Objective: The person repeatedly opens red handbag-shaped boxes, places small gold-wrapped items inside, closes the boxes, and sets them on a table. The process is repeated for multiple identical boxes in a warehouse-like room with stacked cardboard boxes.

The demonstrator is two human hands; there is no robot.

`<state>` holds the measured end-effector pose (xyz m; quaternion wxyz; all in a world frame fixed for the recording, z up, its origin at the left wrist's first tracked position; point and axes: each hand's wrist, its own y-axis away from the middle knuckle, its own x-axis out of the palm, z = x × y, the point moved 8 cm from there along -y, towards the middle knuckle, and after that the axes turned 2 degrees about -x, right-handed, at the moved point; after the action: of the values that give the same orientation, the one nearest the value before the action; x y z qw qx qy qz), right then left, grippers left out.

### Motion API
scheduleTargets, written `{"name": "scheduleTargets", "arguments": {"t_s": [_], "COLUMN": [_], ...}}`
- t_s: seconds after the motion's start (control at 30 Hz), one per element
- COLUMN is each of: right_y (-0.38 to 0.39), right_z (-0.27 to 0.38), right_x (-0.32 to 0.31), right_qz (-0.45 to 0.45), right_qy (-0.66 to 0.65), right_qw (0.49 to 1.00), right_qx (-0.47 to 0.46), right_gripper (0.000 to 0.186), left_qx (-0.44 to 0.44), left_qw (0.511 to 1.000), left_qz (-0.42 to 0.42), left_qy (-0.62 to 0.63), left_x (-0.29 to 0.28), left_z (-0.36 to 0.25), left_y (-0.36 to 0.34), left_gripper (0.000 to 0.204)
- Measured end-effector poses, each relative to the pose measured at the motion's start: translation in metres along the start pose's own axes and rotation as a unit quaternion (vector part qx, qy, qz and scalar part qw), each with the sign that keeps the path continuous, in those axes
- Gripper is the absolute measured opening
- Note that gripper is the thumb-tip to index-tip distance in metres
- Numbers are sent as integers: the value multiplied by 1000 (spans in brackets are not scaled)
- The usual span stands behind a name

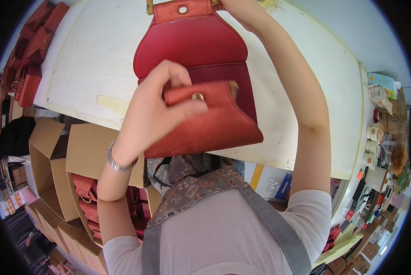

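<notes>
A red leather handbag (205, 130) is open in front of me, at the near edge of the white table. Its flap is folded back toward the far side, showing a smooth darker red lining and a round metal eyelet. My left hand (157, 98) grips the upper edge of the bag's front panel. The fingers curl over the edge, and the thumb lies by a small gold clasp (197, 97). At the top of the picture my right hand (244, 13) holds the flap's far corner, beside a gold-coloured fitting. The picture's edge cuts off part of its fingers.
The white table (91, 55) spreads beneath the bag. Several red handbags (33, 50) are stacked at the far left. An open cardboard box (93, 144) with more red bags stands below left. At the right, a cluttered shelf carries cups (370, 146) and a plastic bottle (355, 219).
</notes>
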<state>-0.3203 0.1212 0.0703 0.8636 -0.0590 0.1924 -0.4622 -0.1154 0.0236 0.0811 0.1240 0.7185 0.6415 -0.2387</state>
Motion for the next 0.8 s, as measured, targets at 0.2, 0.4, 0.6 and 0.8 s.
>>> {"name": "scheduleTargets", "arguments": {"t_s": [0.2, 0.4, 0.6, 0.8], "right_y": [13, 135, 227, 259], "right_z": [29, 104, 97, 89], "right_x": [3, 31, 85, 96], "right_qz": [-18, 125, 161, 98], "right_qy": [2, 80, 315, 440], "right_qw": [1000, 980, 895, 827], "right_qx": [-20, -131, -271, -337], "right_gripper": [43, 11, 20, 20], "left_qx": [189, 56, -18, 22], "left_qw": [927, 978, 972, 977], "left_qz": [-75, 5, -98, -206], "left_qy": [-315, -203, -215, -47], "left_x": [14, -13, 8, 1], "left_z": [18, 26, 57, 55], "left_y": [0, 45, 107, 110], "left_gripper": [19, 46, 60, 57]}}
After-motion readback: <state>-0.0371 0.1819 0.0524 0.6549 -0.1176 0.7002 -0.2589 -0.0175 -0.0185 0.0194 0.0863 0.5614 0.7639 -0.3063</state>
